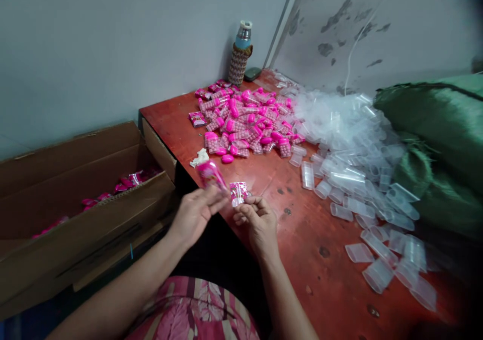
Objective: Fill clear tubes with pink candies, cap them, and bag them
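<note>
Left grip: the left hand (194, 213) closes its fingers around a small pink-capped clear plastic tube filled with pink candy (211, 175), held tilted above the near desk edge.
Right grip: the right hand (256, 219) pinches a small pink-and-white printed paper label (239, 192) between thumb and fingertips, just beside the tube.
Cardboard box: a brown open cardboard box (75, 229) stands left of the desk, with pink wrapped packs (128, 181) lying inside.
Pink pile: a heap of filled pink-capped tubes (249, 121) lies at the far side of the desk.
Clear pile: a mound of empty clear plastic tubes (350, 154) spreads along the right side.
Bottle: a water bottle in a woven sleeve (240, 53) stands by the wall.
Surface: a worn red wooden desk (302, 239).
Room: grey wall (113, 43); green sack (437, 129) at right.
</note>
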`<state>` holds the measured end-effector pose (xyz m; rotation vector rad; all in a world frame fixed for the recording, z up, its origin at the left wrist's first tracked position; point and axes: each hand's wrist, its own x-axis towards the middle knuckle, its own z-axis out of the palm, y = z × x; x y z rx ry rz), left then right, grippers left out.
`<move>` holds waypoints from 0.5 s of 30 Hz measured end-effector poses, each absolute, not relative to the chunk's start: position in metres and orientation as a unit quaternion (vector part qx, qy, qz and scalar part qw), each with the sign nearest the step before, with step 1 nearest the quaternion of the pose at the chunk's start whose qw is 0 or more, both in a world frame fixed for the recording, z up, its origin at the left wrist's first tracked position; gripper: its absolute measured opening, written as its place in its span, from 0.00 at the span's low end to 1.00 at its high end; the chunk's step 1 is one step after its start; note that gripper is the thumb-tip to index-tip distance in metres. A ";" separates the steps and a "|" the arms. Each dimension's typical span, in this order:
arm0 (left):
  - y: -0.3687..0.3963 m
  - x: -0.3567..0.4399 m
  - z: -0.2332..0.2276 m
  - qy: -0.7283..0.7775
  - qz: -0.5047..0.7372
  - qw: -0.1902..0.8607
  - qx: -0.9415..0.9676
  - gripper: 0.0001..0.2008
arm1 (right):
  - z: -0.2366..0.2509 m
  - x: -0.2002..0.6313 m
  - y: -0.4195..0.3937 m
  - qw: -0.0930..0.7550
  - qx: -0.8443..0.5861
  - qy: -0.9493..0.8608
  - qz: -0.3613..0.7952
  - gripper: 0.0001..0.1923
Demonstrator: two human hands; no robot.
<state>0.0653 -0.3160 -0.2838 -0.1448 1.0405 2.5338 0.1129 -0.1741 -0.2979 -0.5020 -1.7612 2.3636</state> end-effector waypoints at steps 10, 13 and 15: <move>-0.309 0.039 -0.318 0.765 0.624 -0.023 0.158 0.20 | -0.294 0.117 -0.143 0.091 -0.169 -0.666 0.721 0.11; -0.281 0.045 -0.334 0.834 0.479 -0.064 0.265 0.17 | -0.295 0.119 -0.143 0.072 -0.160 -0.683 0.709 0.11; -0.273 0.046 -0.339 0.855 0.430 -0.085 0.277 0.14 | -0.294 0.120 -0.141 0.066 -0.159 -0.694 0.699 0.11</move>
